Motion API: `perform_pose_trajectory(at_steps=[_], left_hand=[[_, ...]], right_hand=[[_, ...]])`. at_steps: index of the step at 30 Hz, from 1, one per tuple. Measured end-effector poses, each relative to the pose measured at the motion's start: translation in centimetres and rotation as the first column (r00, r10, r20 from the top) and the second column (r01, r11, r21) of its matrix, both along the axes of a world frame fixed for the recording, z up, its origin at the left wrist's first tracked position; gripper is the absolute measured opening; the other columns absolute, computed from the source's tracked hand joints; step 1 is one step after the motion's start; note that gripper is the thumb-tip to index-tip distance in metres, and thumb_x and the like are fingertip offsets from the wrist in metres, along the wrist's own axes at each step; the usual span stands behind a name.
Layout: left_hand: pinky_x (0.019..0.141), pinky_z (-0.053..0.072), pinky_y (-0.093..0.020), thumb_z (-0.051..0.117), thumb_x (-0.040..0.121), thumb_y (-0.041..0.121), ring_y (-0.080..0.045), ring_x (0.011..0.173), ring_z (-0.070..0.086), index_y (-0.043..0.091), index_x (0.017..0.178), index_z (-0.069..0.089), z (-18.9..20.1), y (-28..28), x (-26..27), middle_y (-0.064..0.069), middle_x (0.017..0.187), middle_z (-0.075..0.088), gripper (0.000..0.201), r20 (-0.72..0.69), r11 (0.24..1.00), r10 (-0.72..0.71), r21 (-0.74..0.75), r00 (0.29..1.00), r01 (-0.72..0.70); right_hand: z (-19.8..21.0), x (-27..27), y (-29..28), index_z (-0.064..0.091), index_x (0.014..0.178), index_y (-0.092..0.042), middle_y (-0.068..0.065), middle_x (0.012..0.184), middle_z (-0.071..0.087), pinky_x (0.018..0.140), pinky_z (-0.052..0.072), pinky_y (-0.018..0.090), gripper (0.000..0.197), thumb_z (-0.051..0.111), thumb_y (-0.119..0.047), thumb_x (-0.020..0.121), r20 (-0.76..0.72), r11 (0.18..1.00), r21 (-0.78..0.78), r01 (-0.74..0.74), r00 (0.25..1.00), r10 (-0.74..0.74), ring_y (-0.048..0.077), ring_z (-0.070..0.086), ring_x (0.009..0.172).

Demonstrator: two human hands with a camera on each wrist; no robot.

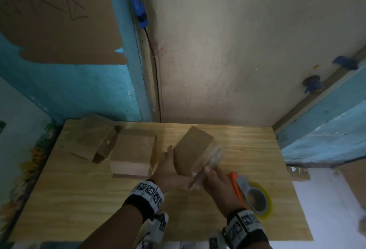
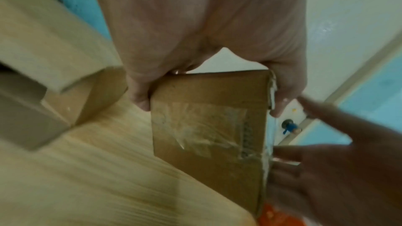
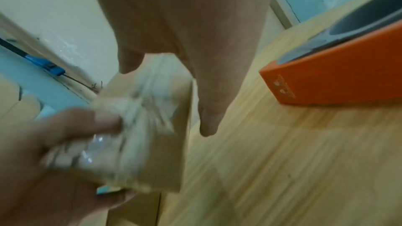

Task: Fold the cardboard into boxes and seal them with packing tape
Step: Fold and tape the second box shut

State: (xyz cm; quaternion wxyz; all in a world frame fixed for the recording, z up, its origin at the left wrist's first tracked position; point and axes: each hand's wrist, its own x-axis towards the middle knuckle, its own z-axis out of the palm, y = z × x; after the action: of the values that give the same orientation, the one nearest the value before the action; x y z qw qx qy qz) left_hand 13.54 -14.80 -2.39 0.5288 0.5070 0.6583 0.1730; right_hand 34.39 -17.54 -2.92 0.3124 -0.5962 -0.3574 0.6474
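Now left hand [image 1: 170, 177] grips box [image 1: 191, 149].

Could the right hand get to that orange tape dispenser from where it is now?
Probably yes. The tape dispenser lies on the table just beside the right hand, with nothing between them. That hand only presses straight fingers on the taped box, which the left hand grips.

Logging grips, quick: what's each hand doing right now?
Left hand: grips the taped box.
Right hand: open, fingers straight against the box's taped end.
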Motion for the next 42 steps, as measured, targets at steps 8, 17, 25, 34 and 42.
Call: perform_pose_trajectory(at_steps=[8,17,25,34,42], left_hand=[[0.123,0.029,-0.047,0.086,0.060,0.062,-0.020,0.146,0.017,0.031,0.159,0.002,-0.3,-1.0,-0.9,0.002,0.159,0.014,0.133,-0.567,0.757,-0.217,0.416,0.795,0.504],[0.118,0.037,-0.052,0.065,0.073,0.087,-0.018,0.137,0.052,0.040,0.151,0.044,-2.0,-0.3,-1.7,0.008,0.149,0.056,0.093,0.408,0.933,0.354,-0.096,0.841,-0.347],[0.110,0.048,-0.050,0.063,0.098,0.007,-0.028,0.121,0.067,0.027,0.134,0.062,-1.5,1.4,-1.6,-0.004,0.126,0.073,0.042,0.554,0.947,0.307,-0.099,0.773,-0.305],[0.114,0.043,-0.044,0.076,0.089,0.046,-0.012,0.123,0.062,0.045,0.126,0.061,-1.9,3.3,-1.4,0.015,0.131,0.067,0.040,0.485,0.930,0.349,-0.073,0.802,-0.360],[0.120,0.036,-0.053,0.057,0.077,0.074,-0.019,0.146,0.041,0.059,0.148,0.034,-6.7,5.6,-1.5,0.012,0.163,0.036,0.075,0.213,0.901,0.401,0.086,0.891,-0.426]], right_hand=[[0.2,2.2,2.5,0.032,0.161,-0.037,-0.003,0.148,0.053,0.097,0.058,0.042,0.104,0.094,-0.038,0.078,0.076,0.989,0.124,0.084,0.993,-0.094,0.024,0.061,0.128],[0.2,1.6,1.7,0.057,0.140,-0.033,-0.006,0.127,0.072,0.085,0.061,0.027,0.052,0.080,-0.033,0.094,0.140,0.986,0.156,-0.067,0.989,0.045,0.013,0.069,0.115],[0.2,1.2,3.6,0.059,0.142,-0.029,-0.005,0.128,0.074,0.094,0.060,0.032,0.050,0.074,-0.042,0.097,0.127,0.992,0.129,-0.013,0.992,-0.003,0.014,0.071,0.115],[-0.7,-0.3,6.7,0.047,0.157,-0.024,0.003,0.139,0.069,0.102,0.055,0.037,0.066,0.069,-0.047,0.099,0.026,0.994,0.088,0.059,0.998,-0.061,0.021,0.067,0.122],[-2.4,-1.9,8.8,0.052,0.151,-0.021,0.005,0.137,0.068,0.087,0.054,0.027,0.044,0.058,-0.028,0.109,0.061,0.997,0.059,0.044,0.997,-0.047,0.024,0.066,0.124]])
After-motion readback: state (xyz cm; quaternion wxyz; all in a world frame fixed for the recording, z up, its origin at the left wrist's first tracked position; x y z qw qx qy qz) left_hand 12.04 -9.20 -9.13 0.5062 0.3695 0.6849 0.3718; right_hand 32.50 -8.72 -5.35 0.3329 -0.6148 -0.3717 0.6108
